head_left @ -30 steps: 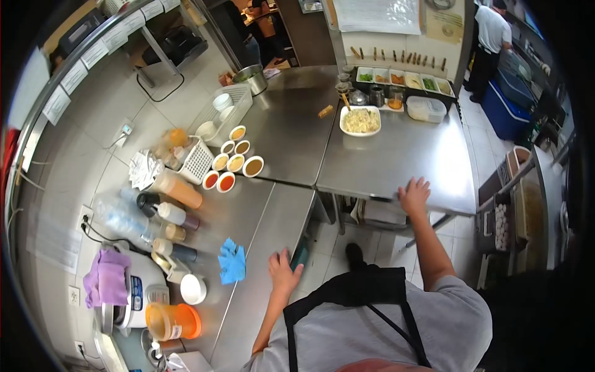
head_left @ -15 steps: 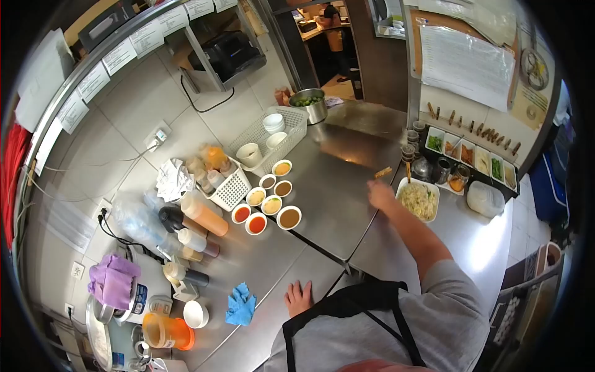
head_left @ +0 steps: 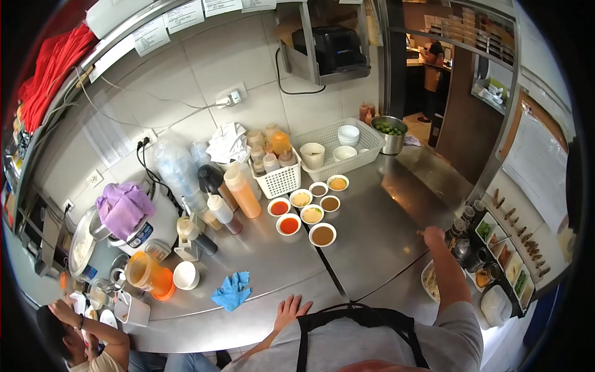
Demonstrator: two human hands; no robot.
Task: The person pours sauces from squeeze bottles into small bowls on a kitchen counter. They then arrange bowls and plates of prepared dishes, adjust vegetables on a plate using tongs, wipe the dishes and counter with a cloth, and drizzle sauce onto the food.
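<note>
My left hand [head_left: 291,311] lies flat at the counter's front edge, fingers spread, holding nothing. The blue cloth [head_left: 232,291] is crumpled a little to its left. My right arm reaches across the counter, and my right hand [head_left: 436,236] is closed near the seasoning jars. A small yellowish end shows at its fingers; what it belongs to I cannot make out. Partly hidden behind my forearm is a white dish [head_left: 429,280] of pale shredded food. Several small bowls of sauce, including a brown sauce bowl [head_left: 322,235] and a red sauce bowl [head_left: 289,224], stand mid-counter.
A perforated tray [head_left: 362,162] with white bowls and a pot of green produce [head_left: 391,132] stand at the back. Squeeze bottles [head_left: 243,193] line the wall. The garnish containers [head_left: 503,248] are at right. Another person [head_left: 87,335] is at lower left.
The view has turned left, bringing another person into sight at lower left. My right hand remains reached out, now closer to the jars. My left hand stays on the counter.
</note>
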